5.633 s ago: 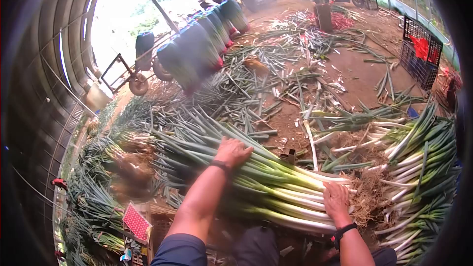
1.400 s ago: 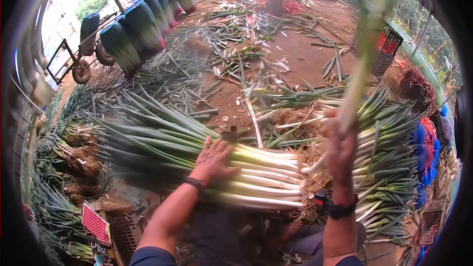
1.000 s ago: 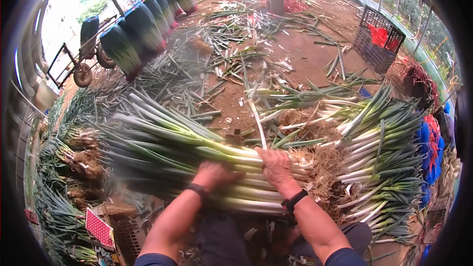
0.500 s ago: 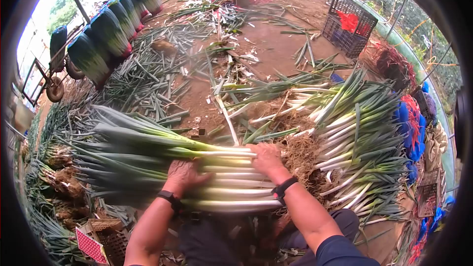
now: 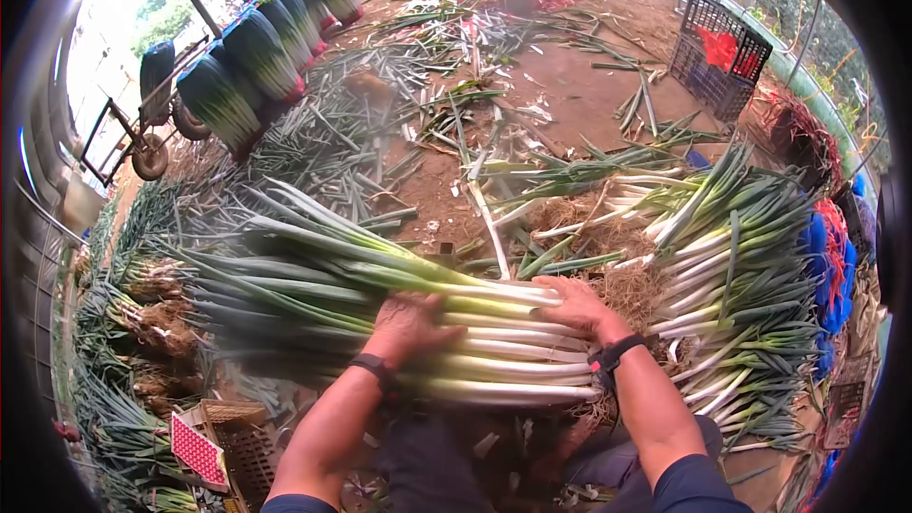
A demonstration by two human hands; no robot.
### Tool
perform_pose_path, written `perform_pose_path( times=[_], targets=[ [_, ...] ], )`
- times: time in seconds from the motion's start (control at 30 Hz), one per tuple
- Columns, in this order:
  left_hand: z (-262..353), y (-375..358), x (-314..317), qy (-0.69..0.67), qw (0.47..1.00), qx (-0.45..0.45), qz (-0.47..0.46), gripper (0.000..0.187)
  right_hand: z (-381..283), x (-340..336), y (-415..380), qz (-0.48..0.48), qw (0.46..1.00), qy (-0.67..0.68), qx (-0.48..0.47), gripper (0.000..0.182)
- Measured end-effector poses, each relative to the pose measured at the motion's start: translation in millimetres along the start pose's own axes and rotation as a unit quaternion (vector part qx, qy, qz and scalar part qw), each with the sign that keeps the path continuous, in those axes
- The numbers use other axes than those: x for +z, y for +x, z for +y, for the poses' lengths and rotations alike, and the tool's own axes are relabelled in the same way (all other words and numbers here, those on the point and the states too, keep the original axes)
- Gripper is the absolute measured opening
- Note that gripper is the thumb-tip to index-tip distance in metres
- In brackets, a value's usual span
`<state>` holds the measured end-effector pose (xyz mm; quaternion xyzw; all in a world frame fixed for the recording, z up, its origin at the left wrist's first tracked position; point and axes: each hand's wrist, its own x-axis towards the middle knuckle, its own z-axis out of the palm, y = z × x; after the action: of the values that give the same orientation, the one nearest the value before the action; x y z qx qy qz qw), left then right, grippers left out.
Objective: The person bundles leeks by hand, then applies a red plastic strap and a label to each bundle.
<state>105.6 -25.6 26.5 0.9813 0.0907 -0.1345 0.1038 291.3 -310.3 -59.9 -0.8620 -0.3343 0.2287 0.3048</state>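
Note:
A wide bundle of leeks [image 5: 513, 334] lies crosswise in front of me above my knees, white stems to the right and green leaves to the left. My left hand [image 5: 408, 328] grips the middle of the bundle from above, its thumb stretched along the stems. Near the white ends, my right hand [image 5: 575, 309] is closed over the far edge of the same bundle. Roots hang at the right end below my right wrist. The leaves at the left are blurred. Just beyond my right hand lies a pile of leeks [image 5: 731, 275] with brown roots turned toward me.
More leeks [image 5: 142, 418] lie at the left beside a plastic crate [image 5: 242, 451]. Leaf scraps [image 5: 323, 133] cover the ground ahead. Wrapped leek bundles [image 5: 261, 52] lean on a wheeled cart at the upper left. A black crate [image 5: 719, 55] with red material stands at the upper right.
The view has turned slightly left, so the scene sits further right in the picture. Both hands keep nearly the same places on the leeks.

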Motion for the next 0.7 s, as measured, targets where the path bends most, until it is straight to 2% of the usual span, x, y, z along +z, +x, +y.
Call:
perform_pose_path(
  times=[0.03, 0.07, 0.1, 0.13, 0.2, 0.23, 0.3, 0.4, 0.47, 0.5, 0.53, 0.6, 0.63, 0.67, 0.7],
  targets=[
    [-4.6, -0.4, 11.7, -0.018, 0.981, 0.090, 0.170, 0.078, 4.0, -1.7, -2.5, 0.000, 0.999, 0.018, -0.036, 0.054],
    [-7.0, 0.3, 13.2, -0.018, 0.981, 0.090, 0.170, 0.078, 6.7, -1.6, -4.5, 0.000, 0.997, 0.036, -0.072, 0.058],
    [-7.0, 1.5, 9.6, -0.011, 0.991, 0.072, 0.112, 0.078, 4.9, 1.1, -6.8, 0.029, 0.992, 0.104, -0.061, 0.050],
    [-6.9, 2.5, 7.3, -0.004, 0.997, 0.052, 0.054, 0.078, 2.1, 4.9, -7.1, 0.030, 0.992, 0.104, -0.062, 0.050],
    [-7.7, 0.2, 10.3, 0.010, 0.996, 0.056, 0.071, 0.080, -8.0, 20.2, -5.8, 0.124, 0.992, 0.027, 0.004, 0.042],
    [-6.4, -0.2, 11.3, 0.014, 0.996, 0.047, 0.074, 0.079, -7.8, 30.0, -3.5, 0.173, 0.985, 0.018, -0.014, 0.037],
    [-5.7, -0.2, 13.5, 0.021, 0.996, 0.038, 0.078, 0.079, -9.6, 31.6, 0.4, 0.176, 0.984, 0.012, 0.007, 0.036],
    [-12.1, -0.9, 17.5, 0.026, 0.991, 0.054, 0.117, 0.075, -7.4, 38.3, -2.1, 0.171, 0.985, 0.019, 0.023, 0.033],
    [-11.7, -4.7, 17.6, 0.047, 0.985, 0.084, 0.140, 0.069, -3.0, 52.8, -9.4, 0.243, 0.970, 0.003, 0.023, 0.034],
    [-5.1, -8.8, 8.5, 0.072, 0.974, 0.117, 0.179, 0.061, -3.6, 55.6, -10.0, 0.252, 0.967, -0.004, 0.031, 0.035],
    [-10.2, -5.8, 15.8, 0.068, 0.938, 0.179, 0.289, 0.048, -4.1, 55.6, -7.5, 0.256, 0.966, 0.000, 0.024, 0.035],
    [-9.8, -13.5, 11.5, 0.086, 0.974, 0.119, 0.172, 0.037, -1.6, 59.3, -6.9, 0.276, 0.961, -0.019, 0.016, 0.033],
    [-5.7, -9.1, -1.5, 0.092, 0.954, 0.134, 0.251, 0.030, 1.6, 61.7, -7.2, 0.284, 0.959, 0.013, -0.002, 0.031],
    [-4.9, 1.1, -17.3, 0.069, 0.951, 0.123, 0.274, 0.038, 3.0, 65.1, -6.5, 0.280, 0.960, 0.018, -0.011, 0.031],
    [-12.9, 16.4, -27.4, 0.113, 0.944, 0.112, 0.290, 0.047, 3.6, 64.5, -8.0, 0.283, 0.959, 0.014, -0.022, 0.030]
  ],
)
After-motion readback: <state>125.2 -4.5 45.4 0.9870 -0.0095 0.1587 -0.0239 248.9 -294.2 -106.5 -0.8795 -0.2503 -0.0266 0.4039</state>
